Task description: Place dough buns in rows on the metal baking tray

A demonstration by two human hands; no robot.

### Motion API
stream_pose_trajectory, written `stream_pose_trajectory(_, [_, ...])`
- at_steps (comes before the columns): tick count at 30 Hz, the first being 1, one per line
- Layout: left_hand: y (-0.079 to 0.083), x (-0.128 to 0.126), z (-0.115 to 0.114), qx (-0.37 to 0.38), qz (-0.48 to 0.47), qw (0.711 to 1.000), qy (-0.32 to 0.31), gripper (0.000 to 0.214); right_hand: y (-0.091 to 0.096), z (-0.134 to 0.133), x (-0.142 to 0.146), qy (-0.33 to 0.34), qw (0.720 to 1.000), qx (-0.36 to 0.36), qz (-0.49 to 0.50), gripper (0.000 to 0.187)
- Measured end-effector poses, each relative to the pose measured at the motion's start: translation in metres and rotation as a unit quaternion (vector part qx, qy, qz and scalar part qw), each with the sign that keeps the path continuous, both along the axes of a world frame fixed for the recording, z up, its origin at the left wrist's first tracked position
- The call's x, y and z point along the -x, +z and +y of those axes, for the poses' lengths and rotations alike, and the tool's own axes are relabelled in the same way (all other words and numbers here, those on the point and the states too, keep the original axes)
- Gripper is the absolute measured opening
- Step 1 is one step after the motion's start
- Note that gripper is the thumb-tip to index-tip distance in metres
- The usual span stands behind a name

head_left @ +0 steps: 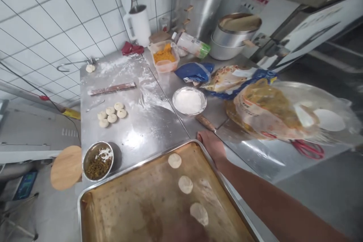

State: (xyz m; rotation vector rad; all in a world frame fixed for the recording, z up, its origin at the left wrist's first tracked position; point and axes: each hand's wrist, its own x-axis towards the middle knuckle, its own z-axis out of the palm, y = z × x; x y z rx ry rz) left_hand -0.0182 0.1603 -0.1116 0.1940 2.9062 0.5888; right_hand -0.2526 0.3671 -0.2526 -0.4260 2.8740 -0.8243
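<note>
My right hand [213, 146] grips the far right rim of a large metal baking tray [119, 176] lined with browned paper; its fingers curl out of sight at the rim. Three flat dough discs [185, 184] lie in a row on the tray. Beyond the tray, several small dough balls [112, 114] sit on the floured steel table [141, 132]. My left hand is out of sight.
Near the tray stand a bowl of green filling [98, 160], a round wooden board [66, 167] and a bowl of flour [189, 101]. Plastic bags of flatbread [272, 109] and red scissors [307, 148] lie right. A rolling stick [112, 88], orange-filled tub [165, 56], kettle [138, 22] and pots [235, 34] stand behind.
</note>
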Motion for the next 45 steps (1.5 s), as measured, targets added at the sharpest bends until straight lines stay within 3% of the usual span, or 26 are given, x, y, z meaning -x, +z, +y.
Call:
stream_pose_trajectory(3, [0.016, 0.091, -0.079, 0.03, 0.064, 0.991, 0.114, 0.056, -0.008, 0.002, 0.001, -0.002, 1.0, -0.001, 0.013, 0.015])
stream_pose_trajectory(5, [0.019, 0.157, -0.132, 0.057, 0.106, 0.965, 0.233, 0.052, -0.013, 0.002, 0.002, -0.006, 1.0, -0.003, 0.022, 0.017])
stream_pose_trajectory(7, [0.018, 0.218, -0.176, 0.082, 0.121, 0.941, 0.306, 0.059, -0.015, 0.002, 0.003, -0.006, 1.0, -0.006, 0.029, 0.018])
stream_pose_trajectory(10, [0.009, 0.279, -0.216, 0.107, 0.093, 0.919, 0.368, 0.072, -0.013, 0.001, 0.003, -0.004, 0.999, -0.009, 0.032, 0.018])
stream_pose_trajectory(13, [-0.001, 0.298, -0.222, 0.125, 0.064, 0.904, 0.404, 0.08, -0.008, 0.001, 0.001, -0.001, 1.0, -0.016, 0.024, 0.015])
stream_pose_trajectory(17, [0.004, 0.285, -0.204, 0.144, 0.066, 0.893, 0.422, 0.068, -0.006, -0.001, -0.002, 0.0, 0.999, -0.033, 0.014, 0.016])
stream_pose_trajectory(20, [0.02, 0.251, -0.18, 0.144, 0.091, 0.901, 0.399, 0.058, -0.009, 0.0, -0.003, 0.001, 0.999, -0.041, 0.016, 0.018])
stream_pose_trajectory(25, [0.04, 0.133, -0.113, 0.054, 0.167, 0.943, 0.282, 0.047, -0.011, 0.002, -0.004, 0.01, 0.999, -0.039, 0.02, 0.017])
stream_pose_trajectory(28, [0.033, 0.064, -0.071, 0.023, 0.132, 0.957, 0.257, 0.046, -0.012, 0.001, -0.004, 0.008, 0.999, -0.037, 0.024, 0.016])
stream_pose_trajectory(30, [0.02, 0.038, -0.054, 0.023, 0.092, 0.959, 0.267, 0.048, -0.014, 0.0, -0.003, 0.004, 0.999, -0.037, 0.027, 0.015])
stream_pose_trajectory(32, [0.004, 0.029, -0.049, 0.025, 0.075, 0.957, 0.279, 0.047, -0.014, -0.001, -0.004, 0.003, 0.999, -0.038, 0.028, 0.015])
stream_pose_trajectory(36, [-0.032, 0.037, -0.052, 0.062, 0.115, 0.957, 0.259, 0.047, -0.015, 0.0, -0.005, 0.007, 0.999, -0.038, 0.025, 0.015])
stream_pose_trajectory(39, [-0.048, 0.036, -0.05, 0.102, 0.149, 0.947, 0.267, 0.043, -0.014, 0.0, -0.005, 0.005, 0.999, -0.035, 0.024, 0.015])
stream_pose_trajectory(42, [-0.041, 0.027, -0.044, 0.122, 0.15, 0.94, 0.281, 0.048, -0.012, 0.001, -0.004, 0.01, 0.999, -0.024, 0.023, 0.015])
stream_pose_trajectory(45, [-0.016, 0.033, -0.055, 0.101, 0.153, 0.947, 0.264, 0.053, -0.01, 0.002, -0.002, 0.012, 1.0, -0.011, 0.024, 0.017])
